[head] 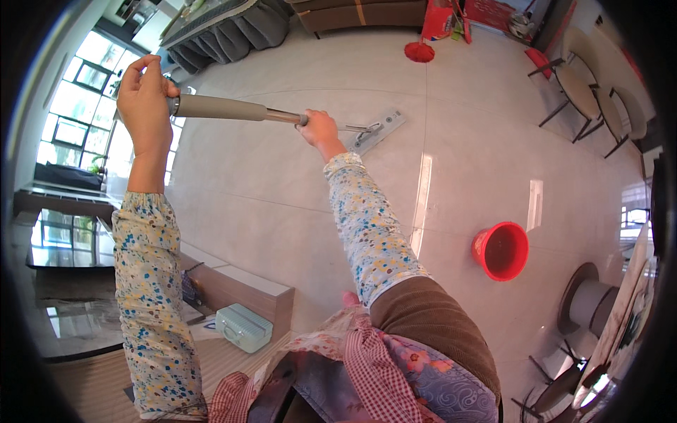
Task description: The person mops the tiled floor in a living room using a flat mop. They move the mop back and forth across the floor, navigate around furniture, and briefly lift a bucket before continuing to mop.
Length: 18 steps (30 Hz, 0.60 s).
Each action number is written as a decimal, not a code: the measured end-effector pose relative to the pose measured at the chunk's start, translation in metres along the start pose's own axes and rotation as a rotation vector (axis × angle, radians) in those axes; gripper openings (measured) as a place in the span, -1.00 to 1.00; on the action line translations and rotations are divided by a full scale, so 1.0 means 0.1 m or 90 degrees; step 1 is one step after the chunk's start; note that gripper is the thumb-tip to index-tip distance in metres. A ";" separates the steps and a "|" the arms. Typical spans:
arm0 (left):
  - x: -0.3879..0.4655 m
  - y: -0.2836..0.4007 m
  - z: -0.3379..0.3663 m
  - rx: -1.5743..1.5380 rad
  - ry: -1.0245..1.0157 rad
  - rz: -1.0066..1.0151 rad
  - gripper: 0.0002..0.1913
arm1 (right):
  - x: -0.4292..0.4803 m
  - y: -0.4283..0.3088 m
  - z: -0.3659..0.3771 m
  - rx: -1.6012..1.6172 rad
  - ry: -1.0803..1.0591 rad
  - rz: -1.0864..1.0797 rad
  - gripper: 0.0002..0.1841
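Note:
A flat mop's handle with a beige grip (222,108) runs across the upper left of the view. My left hand (145,95) is closed around the top end of the handle. Lower on the metal pole, my right hand (319,129) grips it. Beyond that hand the mop's flat grey head (389,124) lies on the glossy tiled floor (296,174); its pad underneath is hidden. Patterned sleeve covers (370,211) are on both my forearms. To the right on the floor stands a red bucket (500,251) with dark liquid in it.
A red mop head (419,52) rests on the floor near a brown sofa (359,13). Chairs (576,98) line the right wall. A round-based table pedestal (584,299) stands lower right. At lower left are a low cabinet (264,296) and a mint-green case (244,328).

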State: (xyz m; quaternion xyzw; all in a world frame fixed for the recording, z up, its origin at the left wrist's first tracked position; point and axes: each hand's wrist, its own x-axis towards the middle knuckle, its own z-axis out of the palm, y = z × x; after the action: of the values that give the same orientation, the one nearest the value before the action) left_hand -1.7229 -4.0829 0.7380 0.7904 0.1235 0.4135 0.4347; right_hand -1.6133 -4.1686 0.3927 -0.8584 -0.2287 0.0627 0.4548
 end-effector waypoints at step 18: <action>-0.29 0.14 -0.46 -0.088 -0.168 -0.127 -0.79 | -2.40 -0.22 -0.54 0.025 0.123 0.129 -0.89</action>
State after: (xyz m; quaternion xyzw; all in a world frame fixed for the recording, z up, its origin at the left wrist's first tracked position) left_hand -1.7779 -4.0805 0.7463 0.7899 0.1144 0.2683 0.5394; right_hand -1.8166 -4.3061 0.4176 -0.8699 -0.0951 0.0299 0.4830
